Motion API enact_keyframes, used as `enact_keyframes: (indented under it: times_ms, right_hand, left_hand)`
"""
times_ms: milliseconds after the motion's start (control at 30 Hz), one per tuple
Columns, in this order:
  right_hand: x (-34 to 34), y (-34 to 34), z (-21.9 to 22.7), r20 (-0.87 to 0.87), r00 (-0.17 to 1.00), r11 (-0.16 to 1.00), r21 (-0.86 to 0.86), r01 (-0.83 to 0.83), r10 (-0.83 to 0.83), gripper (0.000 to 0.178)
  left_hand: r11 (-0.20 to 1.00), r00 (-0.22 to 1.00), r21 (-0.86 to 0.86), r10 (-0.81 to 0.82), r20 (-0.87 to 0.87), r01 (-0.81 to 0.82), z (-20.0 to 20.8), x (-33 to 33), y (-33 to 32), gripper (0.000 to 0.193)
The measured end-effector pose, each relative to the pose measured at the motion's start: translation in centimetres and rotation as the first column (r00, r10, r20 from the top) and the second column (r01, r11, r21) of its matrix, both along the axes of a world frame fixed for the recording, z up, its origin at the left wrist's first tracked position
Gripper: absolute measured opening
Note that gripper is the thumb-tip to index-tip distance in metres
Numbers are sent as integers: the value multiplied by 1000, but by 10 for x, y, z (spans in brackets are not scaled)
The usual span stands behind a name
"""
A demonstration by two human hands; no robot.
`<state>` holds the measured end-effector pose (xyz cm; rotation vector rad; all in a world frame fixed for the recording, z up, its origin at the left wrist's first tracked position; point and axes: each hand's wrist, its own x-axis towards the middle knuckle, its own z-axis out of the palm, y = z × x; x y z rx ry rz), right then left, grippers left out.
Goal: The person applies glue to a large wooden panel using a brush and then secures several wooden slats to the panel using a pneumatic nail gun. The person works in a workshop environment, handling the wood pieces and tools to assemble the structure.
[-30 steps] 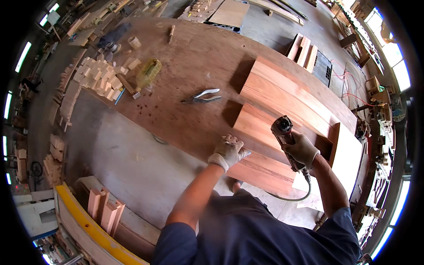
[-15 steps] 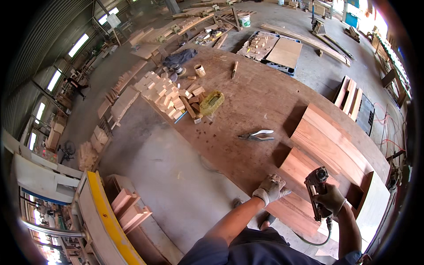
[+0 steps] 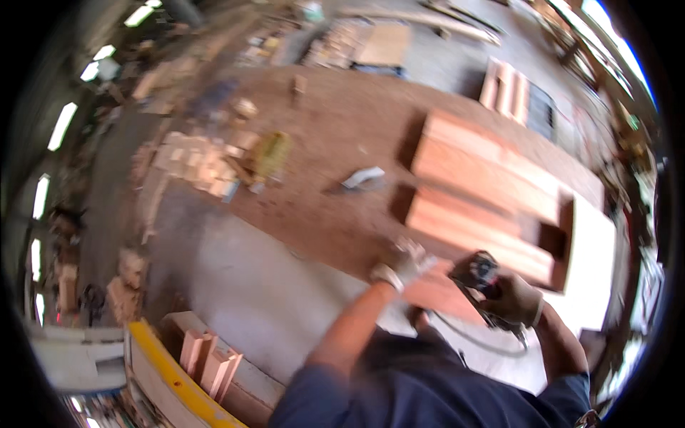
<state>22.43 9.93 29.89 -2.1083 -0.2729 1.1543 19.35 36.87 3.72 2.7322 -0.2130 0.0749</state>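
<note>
My left hand, in a pale work glove, is closed at the left end of a reddish wooden board by the table edge; blur softens its fingers. My gloved right hand grips the handle of a dark nail gun, held above that board's right part. An air hose loops below it. Just beyond lies a joined wooden panel, with a second wooden panel behind it. Farther left on the brown worktable are pliers with pale handles.
Stacked wood blocks and a yellowish bag occupy the table's left end. A white board is at the right. Cut wood pieces stand by a yellow-edged machine at lower left. Planks lie beyond the table.
My view has turned and blurred, shifting the table leftward and upward in the picture. The nail gun has tilted and remains in my right hand. My left hand stays at the board's end.
</note>
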Motion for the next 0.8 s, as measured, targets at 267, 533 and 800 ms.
enact_keyframes:
  times_ms: [267,533,800]
  right_hand:
    - [-135,41,-83,314,906,959,-86,-271,284,36]
    - [-151,100,-157,294,841,865,-374,-335,453,35]
    - [-124,112,-146,282,849,858,-406,-315,446,33]
  left_hand:
    - [992,999,-124,4,-39,-9,17,3,-2,49]
    - [997,1000,-74,-10,-3,10,19,4,5,53]
    - [992,1000,-127,12,20,-9,13,3,6,51]
